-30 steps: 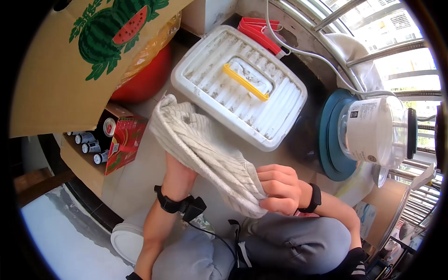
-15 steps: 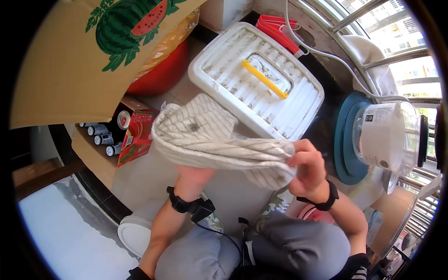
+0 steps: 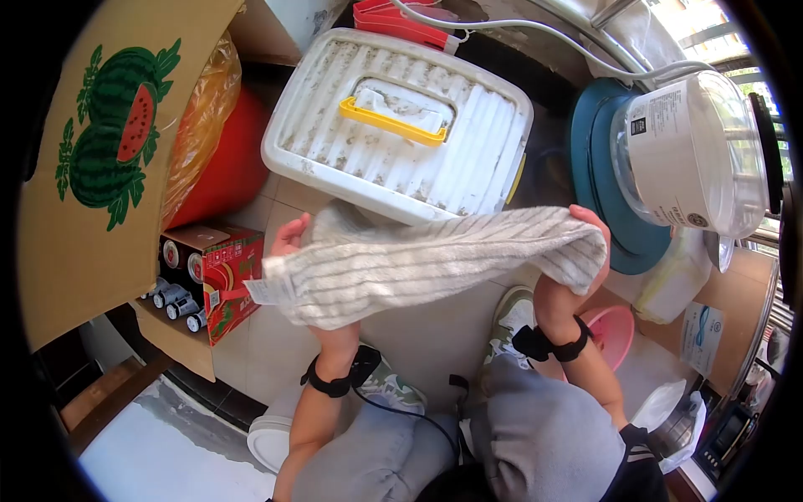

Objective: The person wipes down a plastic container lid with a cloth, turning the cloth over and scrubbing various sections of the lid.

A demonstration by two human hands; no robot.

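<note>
Evidently, the right hand (image 3: pixel 555 294) grips one end of the striped cloth (image 3: pixel 443 255), spread above the tiled floor (image 3: pixel 418 343); the left hand (image 3: pixel 289 236) is partly behind its other end, grip indeterminable. Soiled bin (image 3: pixel 473 113) ahead; barred window (image 3: pixel 711 35) right; carton (image 3: pixel 54 226) left.

We see a stained white storage box (image 3: pixel 477 117) with a yellow handle (image 3: pixel 393 123); beyond it, something red (image 3: pixel 406 27); to its left, a red tub (image 3: pixel 230 171) and watermelon-printed carton (image 3: pixel 100 251); to its right, a teal lid (image 3: pixel 588 151) and clear jar (image 3: pixel 682 151); to its near right, a pink basin (image 3: pixel 616 335).
</note>
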